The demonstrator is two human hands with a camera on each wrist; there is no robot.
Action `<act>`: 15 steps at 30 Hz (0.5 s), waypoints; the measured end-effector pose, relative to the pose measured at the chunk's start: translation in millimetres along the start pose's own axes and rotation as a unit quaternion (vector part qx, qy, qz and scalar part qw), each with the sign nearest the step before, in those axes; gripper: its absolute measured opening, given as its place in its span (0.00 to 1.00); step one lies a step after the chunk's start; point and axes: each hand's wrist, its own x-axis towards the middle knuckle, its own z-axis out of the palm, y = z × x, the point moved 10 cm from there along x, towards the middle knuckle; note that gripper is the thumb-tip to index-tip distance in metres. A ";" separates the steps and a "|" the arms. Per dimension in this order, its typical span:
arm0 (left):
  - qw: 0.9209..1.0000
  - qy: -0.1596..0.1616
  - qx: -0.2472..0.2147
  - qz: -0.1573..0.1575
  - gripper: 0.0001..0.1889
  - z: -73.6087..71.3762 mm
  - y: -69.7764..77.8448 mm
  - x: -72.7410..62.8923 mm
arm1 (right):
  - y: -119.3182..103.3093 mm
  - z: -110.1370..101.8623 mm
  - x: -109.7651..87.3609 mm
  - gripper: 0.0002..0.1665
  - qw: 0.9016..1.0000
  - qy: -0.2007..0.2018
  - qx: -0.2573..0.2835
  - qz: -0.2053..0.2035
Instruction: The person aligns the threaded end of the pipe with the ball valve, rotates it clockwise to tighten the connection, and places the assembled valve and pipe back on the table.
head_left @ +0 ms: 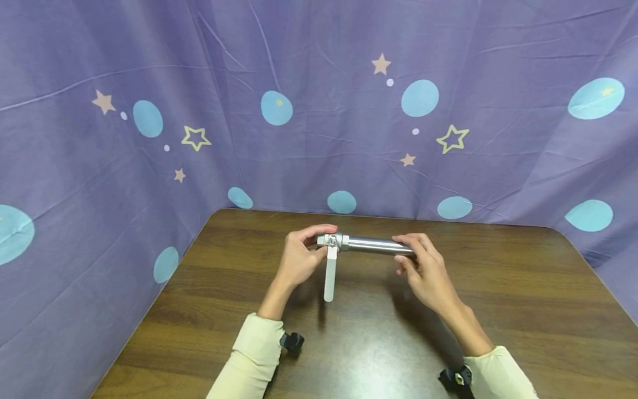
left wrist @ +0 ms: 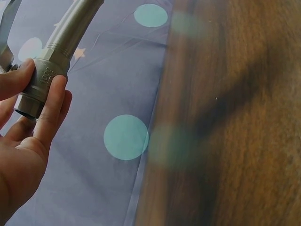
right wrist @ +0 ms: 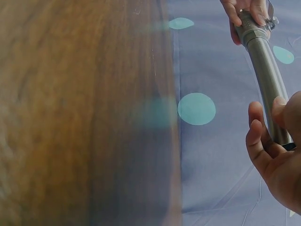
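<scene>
A metal ball valve (head_left: 332, 240) with a long pale lever handle (head_left: 330, 274) is joined to a straight steel pipe (head_left: 374, 245). Both are held level above the table. My left hand (head_left: 301, 256) grips the valve body at its left end, thumb on one side and fingers on the other; the left wrist view shows raised lettering on the valve body (left wrist: 44, 75) and its open end. Around the pipe's right end, my right hand (head_left: 427, 271) curls its thumb and fingers. The lever points toward me. In the right wrist view the pipe (right wrist: 267, 75) runs between both hands.
Below the hands lies a brown wooden table (head_left: 239, 310), with a bright glare patch near its front. A purple curtain (head_left: 324, 155) with stars and blue dots hangs along the back and left edges. Black wrist devices (head_left: 292, 342) sit at both sleeves.
</scene>
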 end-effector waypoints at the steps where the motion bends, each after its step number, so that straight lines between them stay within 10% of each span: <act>1: 1.000 0.000 0.000 0.000 0.23 -0.2 0.2 0.0 | -0.4 -0.1 0.2 0.26 1.000 0.000 0.000 -0.001; 15: 1.000 -0.003 -0.002 0.007 0.24 -0.8 1.9 -0.2 | 0.0 -1.4 0.9 0.23 0.998 -0.009 -0.058 -0.006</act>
